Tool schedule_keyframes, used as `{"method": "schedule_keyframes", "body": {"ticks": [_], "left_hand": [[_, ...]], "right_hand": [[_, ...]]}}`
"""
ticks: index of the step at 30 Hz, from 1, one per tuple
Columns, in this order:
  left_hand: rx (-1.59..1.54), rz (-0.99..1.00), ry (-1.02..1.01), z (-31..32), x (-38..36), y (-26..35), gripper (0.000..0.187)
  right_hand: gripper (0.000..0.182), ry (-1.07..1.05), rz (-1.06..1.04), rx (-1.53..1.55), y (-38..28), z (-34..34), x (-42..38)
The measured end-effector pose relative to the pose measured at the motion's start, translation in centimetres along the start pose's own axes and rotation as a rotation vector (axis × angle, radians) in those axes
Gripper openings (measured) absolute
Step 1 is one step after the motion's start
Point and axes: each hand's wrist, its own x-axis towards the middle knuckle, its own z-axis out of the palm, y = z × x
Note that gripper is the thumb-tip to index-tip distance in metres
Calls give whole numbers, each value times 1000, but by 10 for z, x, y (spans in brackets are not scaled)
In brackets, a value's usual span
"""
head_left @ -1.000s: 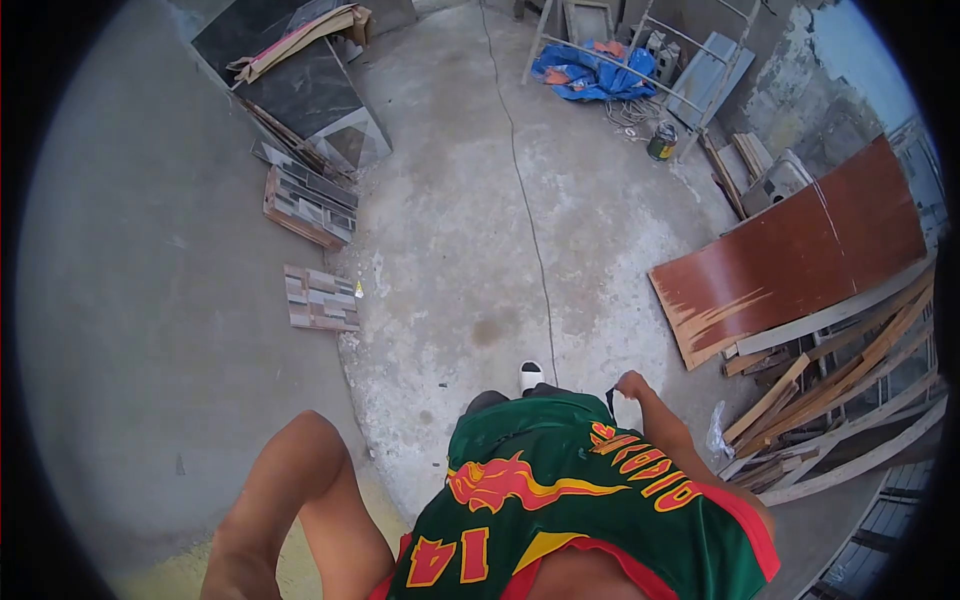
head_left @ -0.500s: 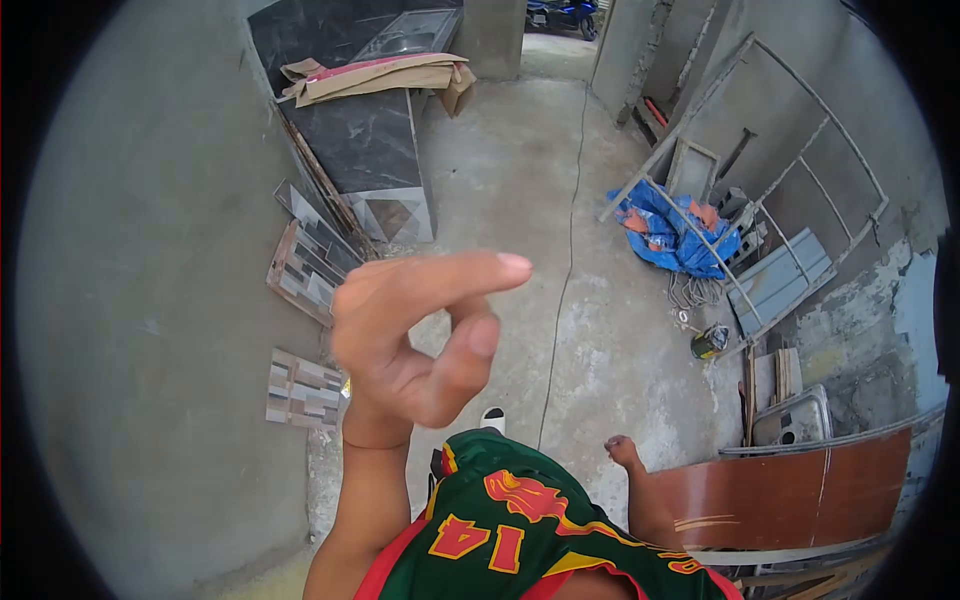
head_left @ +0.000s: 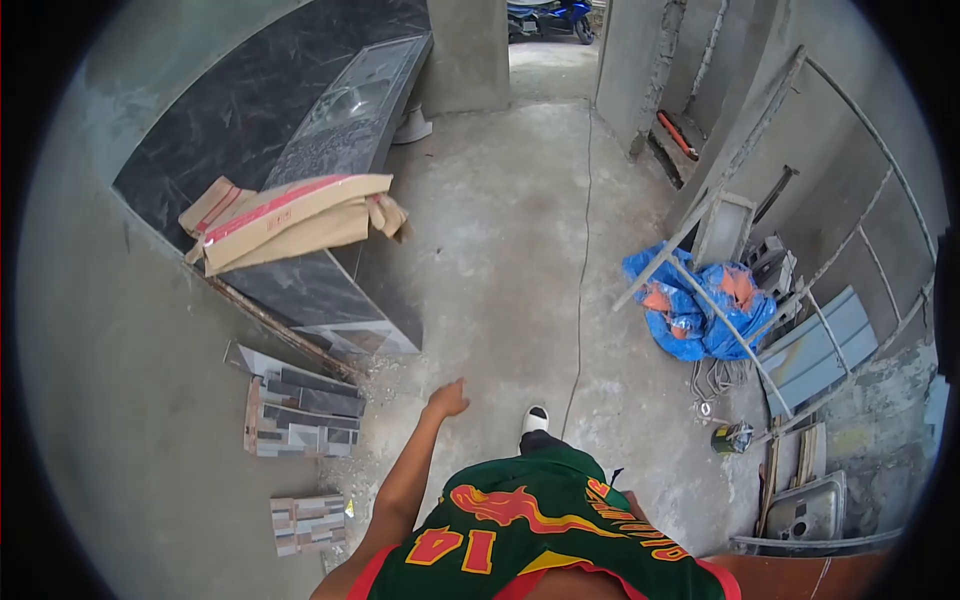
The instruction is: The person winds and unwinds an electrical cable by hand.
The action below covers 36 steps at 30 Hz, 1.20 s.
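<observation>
My left hand [head_left: 449, 398] hangs low in front of me, over the bare concrete floor, just right of the tile pieces by the left wall. Its fingers look mostly curled, with one pointing up, and no object shows in it. My right hand is hidden beside my green and red jersey [head_left: 520, 520]; only a bit of the arm shows at the shirt's right edge. One foot in a white-toed shoe [head_left: 535, 420] is on the floor ahead of me.
Cardboard [head_left: 290, 222] lies on a dark tiled counter [head_left: 340, 290] at left. Tile stacks [head_left: 305, 415] stand below. At right are a blue tarp [head_left: 700, 310], a metal frame [head_left: 722, 325], a can [head_left: 732, 438] and a sink [head_left: 805, 510]. A cable [head_left: 583, 270] crosses the floor.
My left hand has dropped from close before the camera to low by my side. My right hand has gone out of sight. The counter and cardboard now appear nearer.
</observation>
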Motion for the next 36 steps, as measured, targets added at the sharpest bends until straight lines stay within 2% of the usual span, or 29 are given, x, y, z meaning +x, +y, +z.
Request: {"method": "schedule_keyframes", "body": {"ticks": [1, 2, 3, 4, 5, 6, 7, 8, 10, 12, 13, 14, 15, 16, 17, 18, 19, 20, 22, 23, 24, 26, 28, 31, 32, 33, 34, 35, 36], "left_hand": [[110, 100, -47, 21, 26, -42, 59], [-213, -74, -252, -16, 38, -33, 58], [-554, -263, -470, -36, 38, -22, 57], [-750, -377, -386, -41, 50, -27, 53], [-942, -489, -289, -43, 72, -39, 50], [-878, -452, -167, -41, 97, -53, 46], [-816, -416, -36, -34, 128, -70, 41], [-790, -430, 82, -21, 162, -87, 37], [-977, -643, 191, -19, 224, -88, 36], [-1233, -845, 138, 2, 293, -105, 28], [-1080, -603, 97, 33, 327, -125, 23], [-914, -353, 54, 36, 356, -140, 19], [-686, -559, -14, -7, 389, -115, 15], [-929, -554, -14, -22, 441, -113, 16], [-1171, -553, -33, -25, 480, -111, 17], [-1391, -556, -64, -36, 507, -115, 17], [-1596, -546, -76, -65, 542, -124, 18], [-1528, -738, -5, -131, 574, -108, 23], [-1535, -562, 135, -214, 659, -104, 30], [-1502, -551, 175, -255, 704, -107, 28], [-1467, -538, 209, -290, 748, -111, 27], [-1437, -371, 307, -345, 840, -126, 34], [-1011, -590, 345, -398, 928, -122, 30], [-1043, -728, 422, -435, 1045, -110, 29], [-1085, -786, 407, -454, 1077, -101, 29], [-1103, -789, 307, -478, 1106, -81, 30], [-1137, -798, 202, -496, 1131, -58, 30], [-1134, -781, 121, -509, 1161, -47, 30], [-1137, -752, 46, -515, 1194, -36, 29]], "right_hand": [[21, 133, 35, -91, 36, -58, 51], [22, 321, 146, 95, 74, -115, 109], [19, 556, 33, -237, 100, -196, 147], [21, 646, 208, 373, 104, -295, 168], [22, 830, 196, 582, 105, -389, 193], [23, 924, 147, 747, 110, -471, 229], [24, 940, 52, 765, 84, -576, 225], [25, 1021, -46, 722, 99, -633, 270], [25, 1056, -175, 891, 59, -768, 281], [24, 981, -202, 1207, 59, -829, 328], [24, 942, -191, 1378, 61, -850, 353], [23, 852, -93, 1230, 85, -842, 385], [23, 779, -15, 1066, 128, -815, 430], [23, 685, 68, 757, 169, -777, 460], [21, 681, -51, 437, 208, -727, 480], [25, 226, 228, 629, 207, -717, 462], [31, -55, 494, 1098, 214, -699, 452], [30, -153, 554, 1136, 212, -698, 446], [30, -204, 520, 970, 215, -711, 447], [30, -214, 510, 930, 220, -731, 459], [29, -216, 511, 917, 228, -754, 477], [29, -198, 512, 897, 256, -804, 524], [29, -161, 495, 866, 301, -865, 591], [29, -54, 317, 546, 398, -984, 719], [28, 81, 203, 248, 443, -1037, 773], [28, 269, 197, 91, 479, -1096, 825], [28, 510, 248, 93, 501, -1168, 870], [29, 865, 256, 542, 493, -1289, 883], [26, 940, 210, 718, 487, -1397, 904]]}}
